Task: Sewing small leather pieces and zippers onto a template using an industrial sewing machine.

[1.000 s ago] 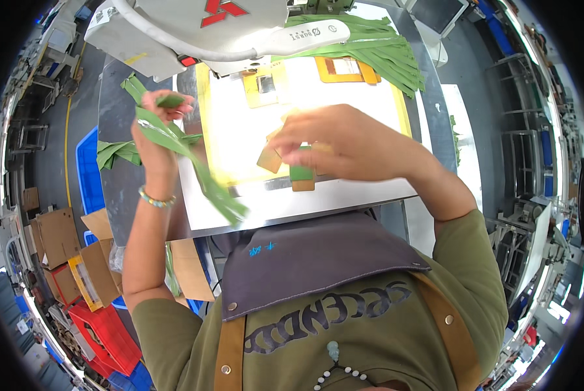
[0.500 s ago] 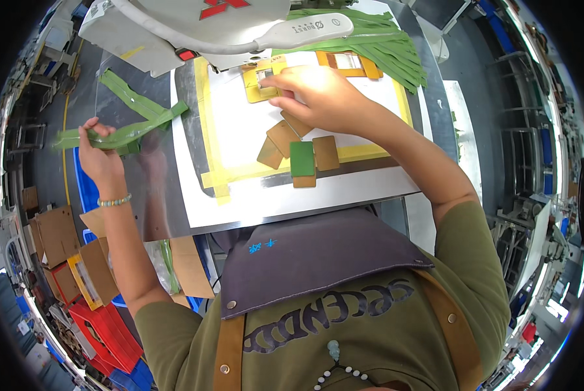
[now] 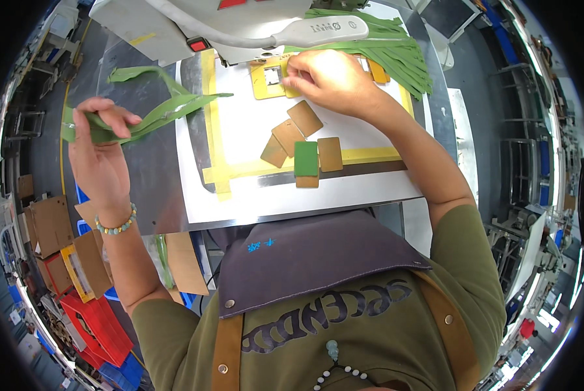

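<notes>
Over the table's left side, my left hand (image 3: 101, 173) is raised with its fingers curled around a long green strip (image 3: 174, 109), which looks like zipper tape. The strip's loose ends trail to the right and fold back over the dark tabletop. My right hand (image 3: 337, 79) rests against the right edge of a yellow plate (image 3: 261, 88) with a small rectangular window. Its thumb and fingertips are pinched there; whatever is between them is hidden. Nearer to me lie several tan cards (image 3: 288, 135) and one green card (image 3: 305, 156), partly overlapping.
A pale machine body (image 3: 132, 29) stands at the far left, with a white wand-like bar (image 3: 321, 30) reaching above the work area. Behind my right hand are another orange-yellow plate (image 3: 379, 75) and a heap of green strips (image 3: 409, 58). Cardboard boxes (image 3: 52, 221) and red crates (image 3: 99, 329) stand lower left.
My left hand has turned and come nearer, swinging the strip's end right, over the white sheet. My right hand has shifted from the plate's window to its right edge.
</notes>
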